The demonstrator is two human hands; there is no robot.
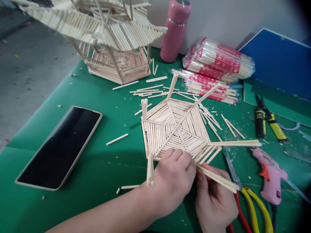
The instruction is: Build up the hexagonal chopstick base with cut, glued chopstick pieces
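Observation:
A hexagonal base of thin wooden sticks [175, 127] lies on the green table, with paired stick posts rising or leaning outward from its corners. My left hand [176, 174] is closed at the near edge of this base, its fingers curled over the rim; their tips are hidden. Close beside it, my right hand [215, 197] pinches the near right corner with thumb and fingers, around the foot of a stick post [218, 177]. Another post [150, 170] stands just in front of my left wrist.
Behind stands a stick pavilion model [119, 61], near a pink flask [175, 32] and wrapped chopstick bundles [218, 61]. A phone [60, 149] lies left. At right are black-yellow cutters [269, 119], a pink glue gun [270, 176] and red-yellow-handled pliers [252, 207]. Loose sticks [148, 92] are scattered about.

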